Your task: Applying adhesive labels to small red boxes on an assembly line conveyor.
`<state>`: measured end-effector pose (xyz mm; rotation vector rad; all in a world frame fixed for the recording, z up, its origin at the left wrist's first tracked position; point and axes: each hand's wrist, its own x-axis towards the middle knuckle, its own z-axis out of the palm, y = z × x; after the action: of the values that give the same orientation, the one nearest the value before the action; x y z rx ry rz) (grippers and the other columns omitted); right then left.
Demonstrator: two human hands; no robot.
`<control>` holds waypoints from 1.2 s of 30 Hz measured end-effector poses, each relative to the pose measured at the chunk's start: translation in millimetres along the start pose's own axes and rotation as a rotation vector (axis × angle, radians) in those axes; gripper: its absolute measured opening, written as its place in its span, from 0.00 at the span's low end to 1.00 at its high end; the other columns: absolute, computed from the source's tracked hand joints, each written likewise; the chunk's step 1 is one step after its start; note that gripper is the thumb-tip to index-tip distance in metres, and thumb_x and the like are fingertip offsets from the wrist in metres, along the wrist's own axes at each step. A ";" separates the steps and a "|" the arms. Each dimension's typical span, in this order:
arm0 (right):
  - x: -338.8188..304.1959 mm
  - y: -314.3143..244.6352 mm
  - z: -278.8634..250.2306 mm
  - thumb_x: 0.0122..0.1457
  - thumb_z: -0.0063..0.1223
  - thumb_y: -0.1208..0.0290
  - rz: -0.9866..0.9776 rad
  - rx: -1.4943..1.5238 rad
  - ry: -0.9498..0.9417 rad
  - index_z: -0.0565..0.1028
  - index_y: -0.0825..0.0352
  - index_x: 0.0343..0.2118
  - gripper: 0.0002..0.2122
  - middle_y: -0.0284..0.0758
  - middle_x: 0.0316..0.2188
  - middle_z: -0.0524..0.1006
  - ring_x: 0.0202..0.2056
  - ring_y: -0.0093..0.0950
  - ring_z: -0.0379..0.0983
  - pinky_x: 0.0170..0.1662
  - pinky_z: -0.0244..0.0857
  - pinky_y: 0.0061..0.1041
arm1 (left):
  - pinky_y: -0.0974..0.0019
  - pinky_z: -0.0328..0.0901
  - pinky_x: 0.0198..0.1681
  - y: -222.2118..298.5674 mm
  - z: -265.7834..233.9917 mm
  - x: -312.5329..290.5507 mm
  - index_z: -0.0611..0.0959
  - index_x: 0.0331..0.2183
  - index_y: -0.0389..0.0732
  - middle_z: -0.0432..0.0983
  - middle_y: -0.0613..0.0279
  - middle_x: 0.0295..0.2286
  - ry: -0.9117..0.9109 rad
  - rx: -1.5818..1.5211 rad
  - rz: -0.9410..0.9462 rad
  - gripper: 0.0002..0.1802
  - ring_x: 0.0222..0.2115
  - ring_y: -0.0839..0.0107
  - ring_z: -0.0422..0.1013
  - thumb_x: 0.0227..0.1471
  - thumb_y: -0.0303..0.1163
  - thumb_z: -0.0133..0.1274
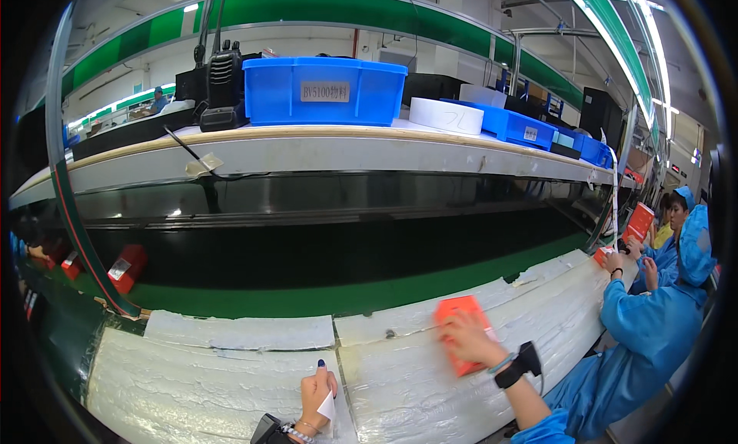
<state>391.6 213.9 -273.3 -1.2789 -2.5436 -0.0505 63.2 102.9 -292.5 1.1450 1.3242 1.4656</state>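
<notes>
Orange box [456,311]: lies flat on the white foam padding of the bench [215,375], just short of the green belt [346,294], right of the seam between two foam sheets.
Right hand [470,341]: laid palm-down on the box's near half with fingers spread, not gripping. A black wrist strap [516,367] sits on that forearm.
Left hand [315,394]: curled at the near bench edge, left of the seam, pinching a small white slip [327,406] between the fingers. It is well apart from the box.
Hold: my read is that flat palm pressure is right. The foam gives, so push straight down, or the box tilts or creeps.
Slip: keep the pinch at one corner so the face stays clean and uncreased. I cannot tell whether it is adhesive.
Alignment: square the box to the bench edge before the two hands meet. The seam is a handy reference line.
Risk: the thin slip could fold against the palm, and the box could slide toward the belt.
Nearby: a red box [127,266] rides the belt far left. A co-worker [653,321] in blue sits just to the right, so keep elbows in.
Shelf above: blue bin [323,90] and a handheld radio [224,79], both out of the way.
</notes>
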 end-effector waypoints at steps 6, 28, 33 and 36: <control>-19.6 25.6 -18.9 0.46 0.54 0.75 0.267 -0.473 0.115 0.77 0.61 0.37 0.13 0.39 0.44 0.71 0.53 0.39 0.61 0.57 0.46 0.53 | 0.70 0.45 0.17 -9.5 -1.0 8.2 0.63 0.05 0.38 0.54 0.70 0.07 -0.008 0.050 -0.052 0.38 0.11 0.78 0.50 0.61 0.49 0.31; 49.5 -192.0 75.0 0.59 0.47 0.63 0.075 1.175 -0.214 0.66 0.69 0.47 0.18 0.40 0.36 0.72 0.34 0.28 0.69 0.37 0.63 0.31 | 0.69 0.61 0.31 -42.2 -3.0 57.3 0.76 0.27 0.33 0.72 0.61 0.23 0.164 -0.163 -0.061 0.31 0.25 0.75 0.65 0.62 0.48 0.27; 54.4 -195.1 86.9 0.62 0.40 0.66 0.343 1.540 -0.026 0.70 0.71 0.41 0.13 0.38 0.29 0.75 0.30 0.26 0.71 0.33 0.66 0.30 | 0.72 0.65 0.41 -19.3 1.3 40.9 0.73 0.42 0.32 0.73 0.58 0.36 0.054 -0.213 0.061 0.16 0.36 0.74 0.69 0.59 0.34 0.43; 57.0 -195.1 93.8 0.62 0.40 0.67 0.441 1.798 0.024 0.71 0.68 0.37 0.10 0.32 0.24 0.71 0.24 0.24 0.67 0.28 0.63 0.30 | 0.73 0.64 0.39 -29.9 5.5 36.6 0.76 0.44 0.34 0.74 0.66 0.34 0.090 -0.228 0.132 0.14 0.36 0.78 0.68 0.57 0.30 0.47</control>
<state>182.5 155.5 -328.0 -0.7966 -1.1368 1.7303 60.0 142.5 -318.7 1.0434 1.1242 1.7332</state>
